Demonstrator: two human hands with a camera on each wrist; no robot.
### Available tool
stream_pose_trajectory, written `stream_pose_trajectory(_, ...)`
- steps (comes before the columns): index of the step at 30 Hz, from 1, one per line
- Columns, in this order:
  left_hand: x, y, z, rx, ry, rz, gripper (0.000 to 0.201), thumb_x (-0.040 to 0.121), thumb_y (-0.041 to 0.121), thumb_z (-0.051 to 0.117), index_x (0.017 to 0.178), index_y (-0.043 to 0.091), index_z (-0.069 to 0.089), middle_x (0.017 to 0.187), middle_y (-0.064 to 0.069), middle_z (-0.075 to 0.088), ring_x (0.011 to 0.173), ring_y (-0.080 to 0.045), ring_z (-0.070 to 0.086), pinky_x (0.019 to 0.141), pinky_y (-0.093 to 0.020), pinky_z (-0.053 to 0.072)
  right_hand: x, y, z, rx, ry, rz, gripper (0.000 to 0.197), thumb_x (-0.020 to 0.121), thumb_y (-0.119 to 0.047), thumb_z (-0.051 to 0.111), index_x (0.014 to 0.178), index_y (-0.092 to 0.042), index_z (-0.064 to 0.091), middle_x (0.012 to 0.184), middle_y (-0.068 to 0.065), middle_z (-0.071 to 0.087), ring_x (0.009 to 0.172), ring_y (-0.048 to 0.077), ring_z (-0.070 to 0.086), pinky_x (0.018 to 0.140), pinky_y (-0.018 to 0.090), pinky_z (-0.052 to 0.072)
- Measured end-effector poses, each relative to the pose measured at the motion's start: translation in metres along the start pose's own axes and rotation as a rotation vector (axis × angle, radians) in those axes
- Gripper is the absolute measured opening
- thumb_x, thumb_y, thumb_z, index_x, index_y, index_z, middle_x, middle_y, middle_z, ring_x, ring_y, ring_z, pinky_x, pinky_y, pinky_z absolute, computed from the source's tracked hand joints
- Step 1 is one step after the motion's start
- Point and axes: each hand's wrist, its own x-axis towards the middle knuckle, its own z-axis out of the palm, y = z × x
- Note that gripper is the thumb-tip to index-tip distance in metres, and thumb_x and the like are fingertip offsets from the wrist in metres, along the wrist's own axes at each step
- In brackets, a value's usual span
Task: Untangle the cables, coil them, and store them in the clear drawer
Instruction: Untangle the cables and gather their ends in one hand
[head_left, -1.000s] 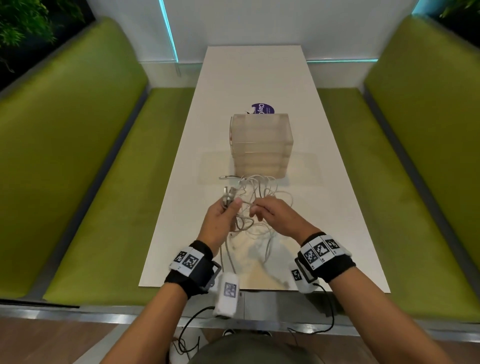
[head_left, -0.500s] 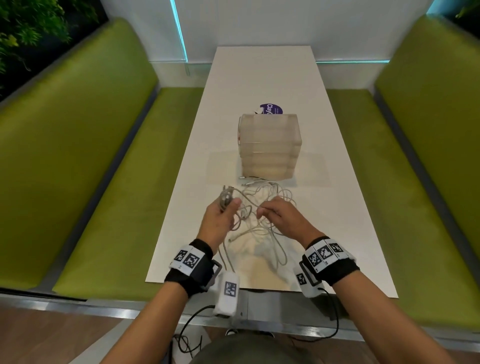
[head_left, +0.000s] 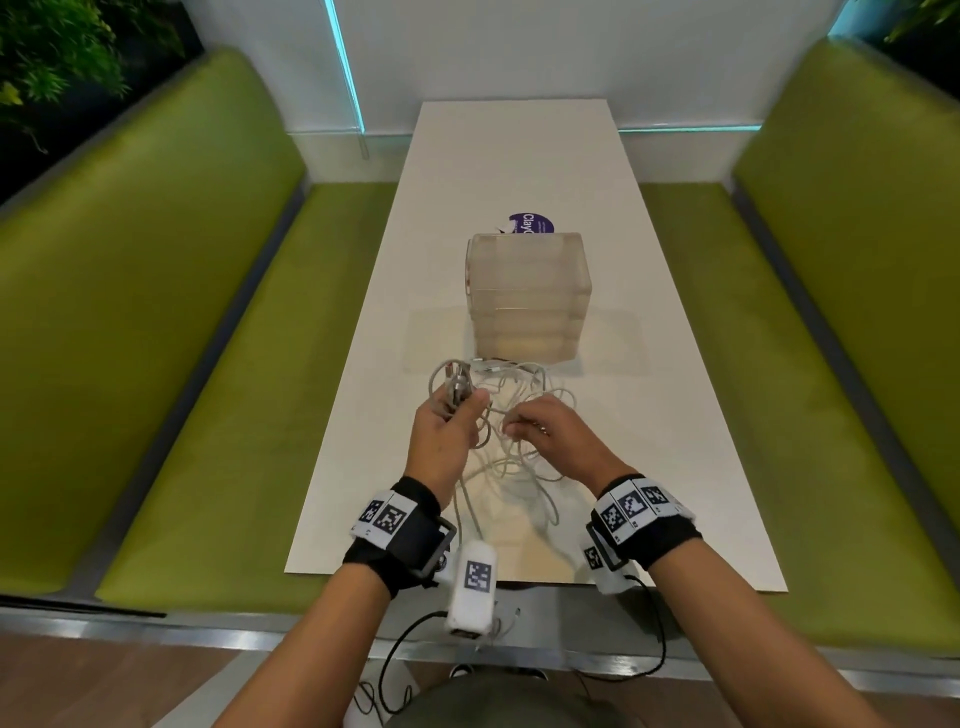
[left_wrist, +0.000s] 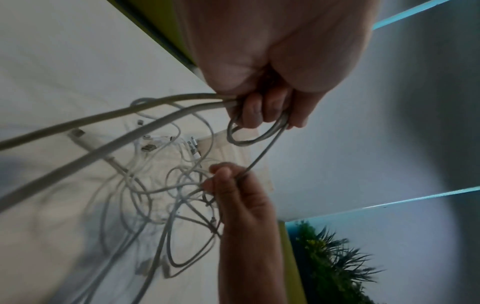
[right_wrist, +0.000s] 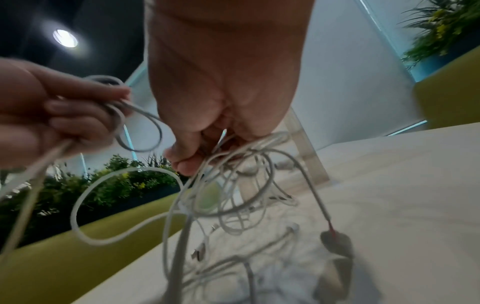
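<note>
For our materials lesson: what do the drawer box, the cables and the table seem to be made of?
Drawer box: likely clear, slightly frosted plastic; the layers inside show through.
Cables: pale flexible plastic or rubber sheath, bending in loose loops; ends look metal.
Table: smooth white matte top, perhaps laminate; cannot tell for sure.

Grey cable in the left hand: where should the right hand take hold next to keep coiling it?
Probably on the taut run of the grey cable just below the small loops the left hand grips, coming from the right side. That stretch hangs free in the air between the two hands, clear of the tangle on the table. The right hand pinches it lower, close to the knots.
</note>
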Motion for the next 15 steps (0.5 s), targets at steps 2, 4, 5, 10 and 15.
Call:
stream_pose_trajectory(2, 0.001, 0.012, -0.004, -0.063, 0.04, 0.044, 0.021, 0.091, 0.007, 0.058, 0.072, 0.014, 0.051, 0.052, 0.01, 0.039, 0.047, -0.006, 0.03, 0.048, -0.02, 0.031, 0.001, 0.017, 0.003, -0.036, 0.031, 0.064, 0.01, 0.086, -0.007, 0.062, 0.08, -0.005, 0.07, 0.078, 0.004, 0.07, 0.074, 0.002, 0.053, 0.077, 0.019, 0.036)
stream_pose_trajectory(4, 0.004, 0.026, -0.012, -0.144, 0.067, 0.087, 0.026, 0.092, 0.006, 0.056, 0.069, 0.016, 0.049, 0.052, 0.009, 0.038, 0.046, -0.007, 0.03, 0.047, -0.02, 0.032, 0.0, 0.035, 0.002, -0.028, 0.068, 0.132, 0.012, 0.084, -0.005, 0.062, 0.076, -0.007, 0.071, 0.074, 0.004, 0.071, 0.07, 0.014, 0.061, 0.073, 0.028, 0.043)
stream_pose_trajectory(5, 0.006, 0.033, -0.017, -0.155, 0.076, 0.106, 0.026, 0.092, 0.006, 0.056, 0.069, 0.016, 0.048, 0.051, 0.01, 0.037, 0.046, -0.007, 0.029, 0.047, -0.02, 0.032, -0.002, 0.041, 0.001, -0.012, 0.088, 0.159, 0.014, 0.083, -0.004, 0.06, 0.076, -0.007, 0.071, 0.071, 0.005, 0.071, 0.067, 0.014, 0.063, 0.07, 0.028, 0.046)
stream_pose_trajectory(10, 0.015, 0.026, -0.023, 0.154, 0.064, 0.085, 0.017, 0.092, 0.017, 0.06, 0.076, 0.018, 0.055, 0.052, 0.015, 0.045, 0.052, -0.008, 0.037, 0.053, -0.023, 0.036, -0.002, 0.029, -0.001, -0.023, 0.067, 0.141, 0.02, 0.094, -0.016, 0.055, 0.083, -0.013, 0.072, 0.061, -0.006, 0.064, 0.064, 0.003, 0.058, 0.067, 0.025, 0.044)
stream_pose_trajectory(15, 0.005, -0.006, -0.003, 0.57, -0.132, 0.145, 0.013, 0.091, 0.025, 0.062, 0.087, 0.017, 0.052, 0.067, 0.012, 0.052, 0.059, 0.001, 0.047, 0.056, -0.011, 0.036, 0.003, -0.003, 0.0, -0.024, 0.022, 0.025, 0.022, 0.095, -0.012, 0.053, 0.077, -0.009, 0.066, 0.063, -0.005, 0.059, 0.065, -0.002, 0.049, 0.065, 0.013, 0.036)
